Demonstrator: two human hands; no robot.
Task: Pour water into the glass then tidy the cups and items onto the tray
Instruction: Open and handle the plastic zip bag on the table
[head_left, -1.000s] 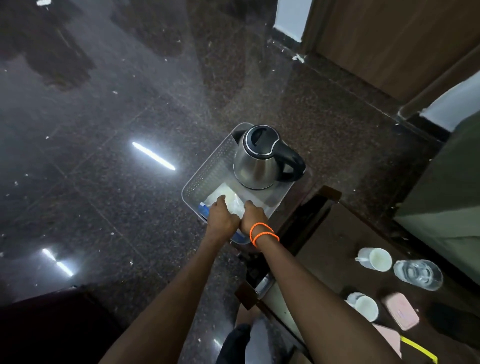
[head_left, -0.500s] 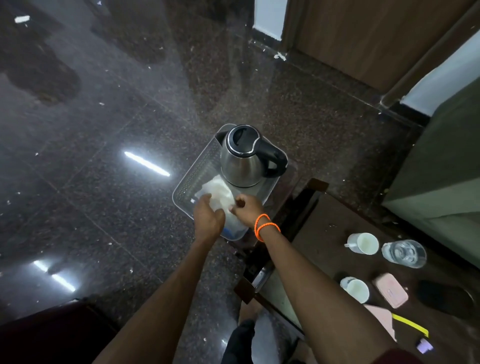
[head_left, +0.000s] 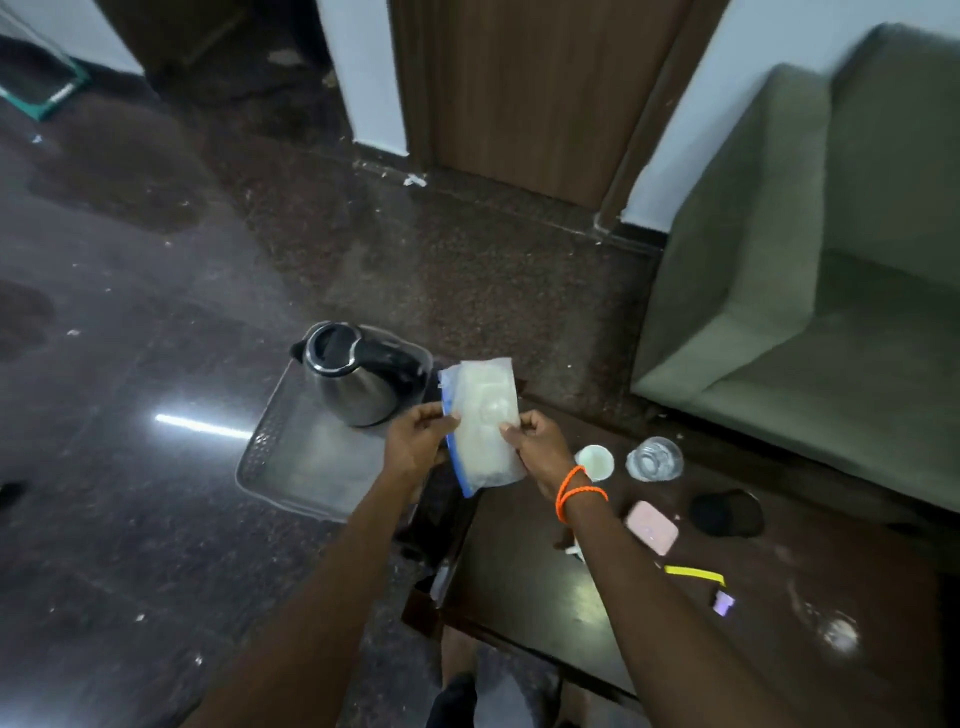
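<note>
Both hands hold a clear zip bag (head_left: 485, 426) with white contents and a blue seal, lifted between the tray and the table. My left hand (head_left: 418, 441) pinches its left edge, my right hand (head_left: 540, 447) its right edge. A steel kettle (head_left: 353, 382) with a black handle stands at the far end of the clear plastic tray (head_left: 275, 462). On the dark table (head_left: 519, 571) stand a white cup (head_left: 595, 461) and a glass (head_left: 654, 459) holding water. A second cup (head_left: 574, 548) is mostly hidden behind my right forearm.
On the table also lie a pink case (head_left: 652, 527), a black round object (head_left: 727, 513), a yellow strip (head_left: 693, 573) and a small purple item (head_left: 723, 603). A green sofa (head_left: 831, 260) stands to the right, a wooden door (head_left: 530, 93) behind. The floor is dark polished stone.
The bag has come up out of the tray, held by both hands, and moved right toward the table. The camera has tilted up and to the right.
</note>
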